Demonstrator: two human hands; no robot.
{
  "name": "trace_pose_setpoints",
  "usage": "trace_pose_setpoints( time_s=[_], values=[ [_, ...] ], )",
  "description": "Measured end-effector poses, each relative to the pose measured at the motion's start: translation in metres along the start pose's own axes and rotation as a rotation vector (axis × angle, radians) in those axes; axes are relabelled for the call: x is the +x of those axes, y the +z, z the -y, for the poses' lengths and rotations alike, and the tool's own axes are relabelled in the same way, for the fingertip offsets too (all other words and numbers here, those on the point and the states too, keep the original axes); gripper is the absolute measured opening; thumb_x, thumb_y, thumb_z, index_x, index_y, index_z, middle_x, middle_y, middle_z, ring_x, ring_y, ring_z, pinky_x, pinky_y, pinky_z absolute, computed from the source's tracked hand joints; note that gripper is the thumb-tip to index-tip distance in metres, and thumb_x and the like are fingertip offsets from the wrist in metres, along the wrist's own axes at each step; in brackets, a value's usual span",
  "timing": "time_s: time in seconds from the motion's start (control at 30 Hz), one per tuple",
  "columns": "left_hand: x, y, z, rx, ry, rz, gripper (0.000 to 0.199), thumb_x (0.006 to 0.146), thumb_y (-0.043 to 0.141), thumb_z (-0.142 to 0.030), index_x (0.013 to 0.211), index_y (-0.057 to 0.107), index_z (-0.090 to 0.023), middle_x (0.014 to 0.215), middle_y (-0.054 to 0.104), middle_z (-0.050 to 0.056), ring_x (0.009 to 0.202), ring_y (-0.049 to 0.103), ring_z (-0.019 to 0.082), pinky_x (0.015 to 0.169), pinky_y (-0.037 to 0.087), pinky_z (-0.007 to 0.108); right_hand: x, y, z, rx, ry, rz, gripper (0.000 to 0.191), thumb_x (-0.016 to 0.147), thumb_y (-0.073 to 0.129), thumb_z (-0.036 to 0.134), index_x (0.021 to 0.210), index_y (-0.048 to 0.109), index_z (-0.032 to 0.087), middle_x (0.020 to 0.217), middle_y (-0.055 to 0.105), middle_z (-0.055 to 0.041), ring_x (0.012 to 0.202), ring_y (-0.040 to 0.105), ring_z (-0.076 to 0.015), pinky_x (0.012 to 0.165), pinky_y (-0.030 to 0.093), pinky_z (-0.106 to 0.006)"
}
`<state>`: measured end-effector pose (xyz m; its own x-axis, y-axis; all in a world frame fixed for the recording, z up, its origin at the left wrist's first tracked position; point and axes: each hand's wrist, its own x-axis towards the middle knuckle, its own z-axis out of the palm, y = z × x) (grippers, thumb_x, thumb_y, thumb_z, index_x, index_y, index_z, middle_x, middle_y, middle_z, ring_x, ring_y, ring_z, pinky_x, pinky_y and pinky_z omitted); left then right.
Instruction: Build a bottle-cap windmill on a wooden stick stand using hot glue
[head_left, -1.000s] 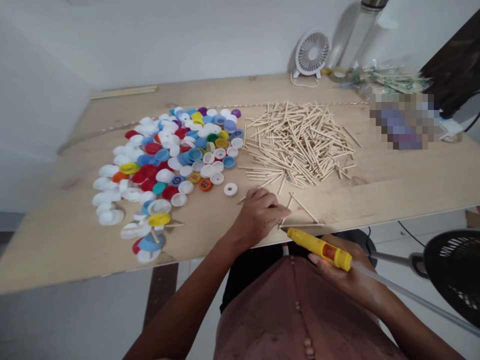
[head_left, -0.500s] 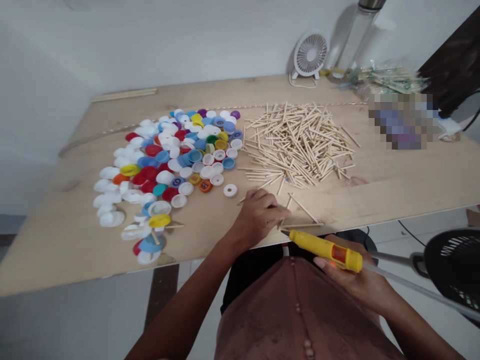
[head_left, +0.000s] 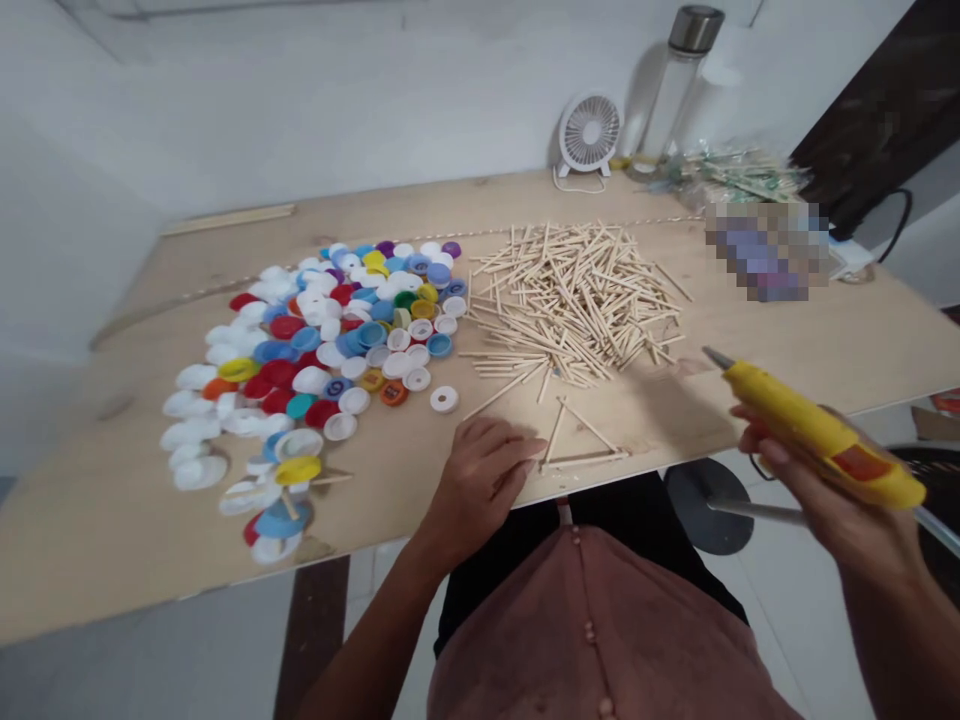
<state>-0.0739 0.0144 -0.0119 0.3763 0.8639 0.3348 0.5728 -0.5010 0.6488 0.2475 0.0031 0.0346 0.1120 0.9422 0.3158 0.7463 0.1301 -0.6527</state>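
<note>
My left hand [head_left: 484, 475] rests at the table's front edge with its fingers curled and thumb and index finger close together. Their tips are at the left corner of a triangle of wooden sticks [head_left: 589, 460]; whether they pinch anything is hidden. My right hand [head_left: 832, 500] is wrapped round a yellow hot glue gun [head_left: 806, 420], raised off to the right. The gun's metal nozzle points up and left, apart from the triangle. Behind the triangle lies a large pile of short wooden sticks [head_left: 577, 300].
Many coloured bottle caps [head_left: 285, 375] spread over the left of the wooden table [head_left: 420, 480]. A small white fan [head_left: 590, 133], a glass bottle [head_left: 667, 100] and a plastic bag of sticks [head_left: 742, 175] stand or lie at the back. A blurred-out item [head_left: 765, 255] lies at the right.
My right hand has lifted the glue gun away from the triangle, up and to the right. My left hand has shifted slightly left of the triangle's corner. The view has tilted a little.
</note>
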Motion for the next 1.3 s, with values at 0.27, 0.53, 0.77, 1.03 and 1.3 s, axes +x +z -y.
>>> trace_pose_setpoints(
  time_s=[0.27, 0.53, 0.77, 1.03, 1.3],
  values=[
    [-0.009, 0.002, -0.003, 0.0, -0.036, -0.052, 0.021, 0.087, 0.053, -0.015, 0.101, 0.066, -0.022, 0.088, 0.065, 0.004, 0.089, 0.057, 0.019, 0.084, 0.044, 0.039, 0.059, -0.016, -0.075, -0.605, -0.262, 0.018, 0.029, 0.085, 0.053, 0.037, 0.109, 0.056, 0.02, 0.101, 0.065, -0.0096, 0.078, 0.062, -0.0215, 0.06, 0.042, -0.029],
    [-0.008, 0.002, -0.004, 0.007, -0.031, -0.067, 0.021, 0.086, 0.054, -0.015, 0.101, 0.066, -0.023, 0.086, 0.066, 0.003, 0.089, 0.057, 0.019, 0.084, 0.044, 0.039, 0.09, -0.025, -0.11, -0.724, -0.171, 0.261, 0.024, 0.084, 0.053, 0.023, 0.106, 0.056, 0.018, 0.112, 0.063, -0.0149, 0.08, 0.062, -0.0241, 0.058, 0.04, -0.031],
    [-0.009, 0.003, -0.004, 0.004, -0.036, -0.057, 0.02, 0.086, 0.055, -0.014, 0.1, 0.065, -0.022, 0.087, 0.065, 0.003, 0.089, 0.057, 0.019, 0.085, 0.043, 0.039, 0.112, -0.034, -0.123, -0.637, -0.169, 0.362, 0.035, 0.072, 0.069, 0.035, 0.101, 0.061, 0.017, 0.098, 0.065, -0.0142, 0.08, 0.061, -0.0222, 0.067, 0.045, -0.032],
    [-0.009, 0.003, -0.004, -0.003, -0.071, -0.028, 0.019, 0.085, 0.055, -0.016, 0.099, 0.066, -0.022, 0.089, 0.065, 0.003, 0.091, 0.056, 0.019, 0.088, 0.041, 0.04, 0.12, -0.043, -0.129, -0.577, -0.21, 0.509, 0.042, 0.071, 0.059, 0.045, 0.104, 0.063, 0.02, 0.107, 0.066, -0.0148, 0.087, 0.063, -0.0255, 0.074, 0.05, -0.038],
    [-0.007, 0.004, -0.007, 0.03, -0.102, -0.001, 0.023, 0.081, 0.056, -0.013, 0.098, 0.067, -0.024, 0.09, 0.065, 0.003, 0.095, 0.054, 0.021, 0.091, 0.039, 0.042, 0.066, -0.026, -0.032, -0.399, -0.502, 0.177, 0.025, 0.087, 0.049, 0.031, 0.106, 0.06, 0.02, 0.104, 0.065, -0.0122, 0.095, 0.063, -0.0266, 0.082, 0.05, -0.041]
  ],
)
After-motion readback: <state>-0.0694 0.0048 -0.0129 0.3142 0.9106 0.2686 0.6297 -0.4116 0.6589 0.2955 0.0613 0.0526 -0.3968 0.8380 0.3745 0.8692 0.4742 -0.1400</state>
